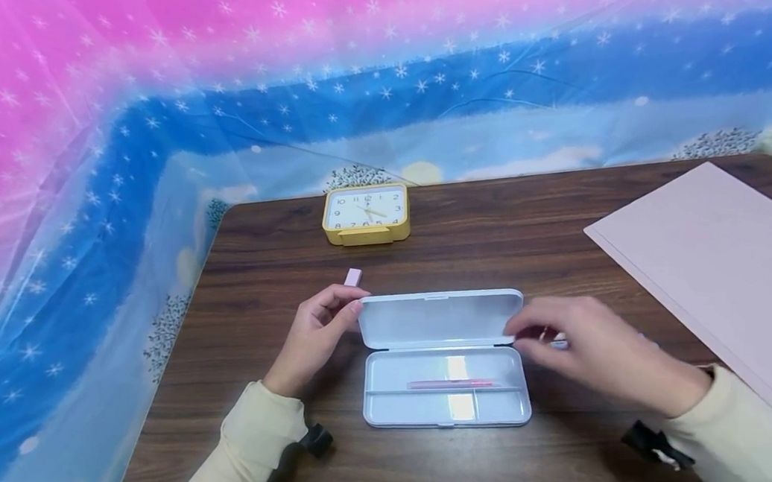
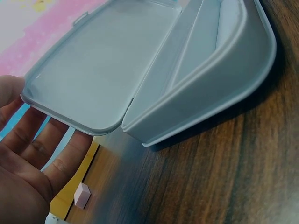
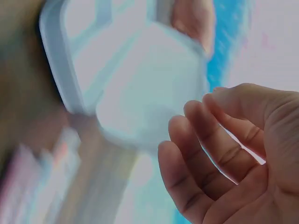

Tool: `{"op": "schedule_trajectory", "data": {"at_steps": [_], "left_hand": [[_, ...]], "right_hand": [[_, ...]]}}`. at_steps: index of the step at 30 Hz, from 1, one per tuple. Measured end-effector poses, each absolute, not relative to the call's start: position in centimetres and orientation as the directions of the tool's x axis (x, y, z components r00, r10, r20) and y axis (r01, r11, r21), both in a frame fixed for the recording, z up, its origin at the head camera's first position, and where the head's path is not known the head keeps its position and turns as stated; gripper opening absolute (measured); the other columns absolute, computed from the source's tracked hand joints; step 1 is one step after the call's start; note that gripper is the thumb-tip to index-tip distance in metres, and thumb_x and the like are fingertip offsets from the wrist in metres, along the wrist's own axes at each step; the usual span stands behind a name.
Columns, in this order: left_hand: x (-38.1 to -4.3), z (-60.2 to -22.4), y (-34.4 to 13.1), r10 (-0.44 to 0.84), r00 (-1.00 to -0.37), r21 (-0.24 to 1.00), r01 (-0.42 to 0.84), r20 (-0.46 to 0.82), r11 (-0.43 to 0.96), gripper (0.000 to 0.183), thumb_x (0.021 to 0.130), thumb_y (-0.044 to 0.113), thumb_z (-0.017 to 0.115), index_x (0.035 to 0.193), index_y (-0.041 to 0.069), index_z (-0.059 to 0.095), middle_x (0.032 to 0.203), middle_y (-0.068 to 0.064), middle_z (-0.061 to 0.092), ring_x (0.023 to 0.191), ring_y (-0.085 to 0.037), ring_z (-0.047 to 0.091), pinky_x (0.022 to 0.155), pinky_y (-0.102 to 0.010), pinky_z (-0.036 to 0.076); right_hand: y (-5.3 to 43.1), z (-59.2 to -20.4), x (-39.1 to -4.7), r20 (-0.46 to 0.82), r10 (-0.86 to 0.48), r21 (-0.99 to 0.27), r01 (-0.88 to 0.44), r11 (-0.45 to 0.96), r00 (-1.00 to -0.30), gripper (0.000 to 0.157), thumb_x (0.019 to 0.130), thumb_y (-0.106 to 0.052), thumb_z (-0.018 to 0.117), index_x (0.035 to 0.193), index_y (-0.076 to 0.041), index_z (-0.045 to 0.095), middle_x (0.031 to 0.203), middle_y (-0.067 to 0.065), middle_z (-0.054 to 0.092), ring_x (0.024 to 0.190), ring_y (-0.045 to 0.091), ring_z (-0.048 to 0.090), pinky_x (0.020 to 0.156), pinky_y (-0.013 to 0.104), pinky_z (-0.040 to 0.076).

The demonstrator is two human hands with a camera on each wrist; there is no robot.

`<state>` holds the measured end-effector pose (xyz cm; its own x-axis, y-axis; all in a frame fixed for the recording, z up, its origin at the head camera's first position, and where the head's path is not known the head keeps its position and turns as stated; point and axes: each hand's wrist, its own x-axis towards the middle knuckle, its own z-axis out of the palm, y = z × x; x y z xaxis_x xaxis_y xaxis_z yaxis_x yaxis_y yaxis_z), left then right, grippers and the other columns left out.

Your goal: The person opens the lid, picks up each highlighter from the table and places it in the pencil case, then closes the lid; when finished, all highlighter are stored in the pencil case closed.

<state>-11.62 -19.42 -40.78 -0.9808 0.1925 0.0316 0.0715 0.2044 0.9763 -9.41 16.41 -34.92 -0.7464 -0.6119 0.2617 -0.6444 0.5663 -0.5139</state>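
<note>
A white pencil case (image 1: pixel 374 410) lies on the table with its lid (image 1: pixel 441 319) raised. Inside it, a pink pen (image 1: pixel 450 384) rests by the long divider. My left hand (image 1: pixel 317 333) grips the lid's left corner, thumb at the edge and fingers behind, as the left wrist view (image 2: pixel 70 154) also has it. At the lid's right end is my right hand (image 1: pixel 583 344), blurred in the head view. The right wrist view shows its fingers (image 3: pixel 187 163) loosely bent with nothing between them. Partly hidden behind this hand are small pale things (image 1: pixel 559 343).
A small pink block (image 1: pixel 353 277) lies just beyond my left hand. Farther back stands a yellow clock (image 1: pixel 367 213). A large pale pink board (image 1: pixel 713 271) covers the table's right side. A patterned cloth (image 1: pixel 372 61) hangs behind the table (image 1: pixel 278 241).
</note>
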Motion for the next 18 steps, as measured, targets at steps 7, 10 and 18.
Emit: {"op": "schedule_trajectory", "data": {"at_steps": [7,10,18], "left_hand": [[-11.6,-40.8,-19.5,0.201,-0.979,0.977,0.071,0.03,0.199,0.024,0.098,0.023,0.062,0.117,0.009,0.065,0.111,-0.01,0.065,0.095,-0.022,0.063,0.085,-0.039,0.059],[-11.6,-40.8,-19.5,0.197,-0.98,0.978,0.07,0.031,0.196,0.025,0.098,0.024,0.062,0.117,0.009,0.065,0.111,-0.01,0.065,0.095,-0.021,0.063,0.085,-0.039,0.059],[-11.5,-40.9,-19.5,0.196,-0.98,0.979,0.072,0.034,0.191,0.025,0.098,0.025,0.063,0.117,0.009,0.065,0.11,-0.008,0.066,0.095,-0.022,0.063,0.086,-0.046,0.058]], "right_hand": [[20.9,-33.6,-11.1,0.235,-0.496,-0.432,-0.547,0.717,-0.836,0.022,0.087,-0.012,0.075,0.102,-0.026,0.072,0.094,-0.015,0.07,0.078,-0.004,0.06,0.064,0.022,0.053],[22.2,-34.6,-12.2,0.198,-0.467,-0.423,-0.505,0.753,-0.862,0.021,0.086,-0.011,0.076,0.103,-0.022,0.072,0.093,-0.013,0.07,0.077,-0.002,0.06,0.065,0.023,0.053],[24.6,-38.8,-13.9,0.111,-0.462,-0.459,-0.458,0.762,-0.88,0.02,0.084,-0.008,0.076,0.102,-0.017,0.072,0.091,-0.009,0.069,0.079,-0.001,0.059,0.066,0.025,0.054]]}}
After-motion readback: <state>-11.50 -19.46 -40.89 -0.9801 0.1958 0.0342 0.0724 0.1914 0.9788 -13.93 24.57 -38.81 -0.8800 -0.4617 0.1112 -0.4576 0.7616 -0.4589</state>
